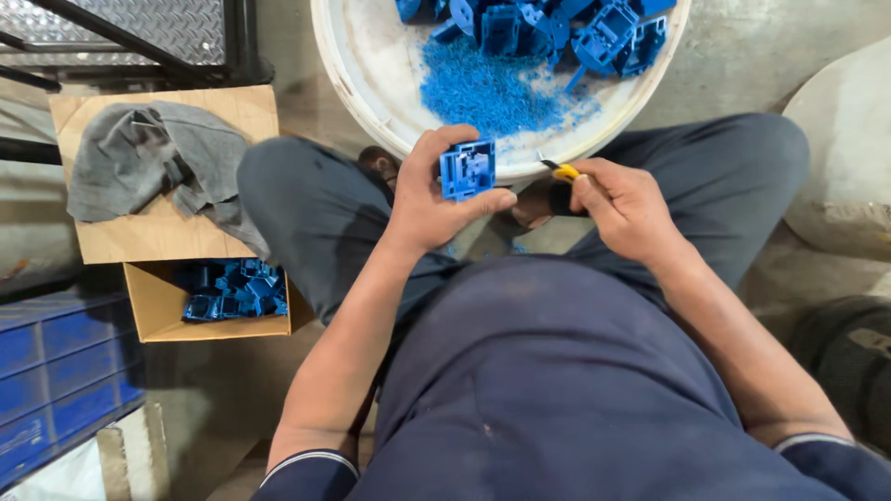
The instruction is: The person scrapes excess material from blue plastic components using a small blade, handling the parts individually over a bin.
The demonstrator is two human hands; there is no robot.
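Lap: dark blue cloth of the person's shirt and trousers fills the lower middle of the frame, soft and creased, both knees spread outward.
Left hand: closed around a blue plastic part, thumb under it and fingers curled over its top edge, at the centre of the frame.
Blue plastic part: squarish, rigid moulded piece with ribs and small recesses, its face turned up toward the camera.
Right hand: just right of centre, fingers pinched tight on a small knife with a yellow handle; its thin blade tip points left toward the part, a short gap between them.
Cardboard box: lower left, open, holding a heap of similar blue moulded pieces.
Grey cloth: crumpled and soft, lying on a flat cardboard flap at the upper left.
White tub: round, smooth-rimmed, at the top centre beyond the hands, scuffed inside.
Blue shavings: fine, stringy pile on the tub's floor.
More blue parts: angular pieces stacked at the tub's far side, along the top edge.
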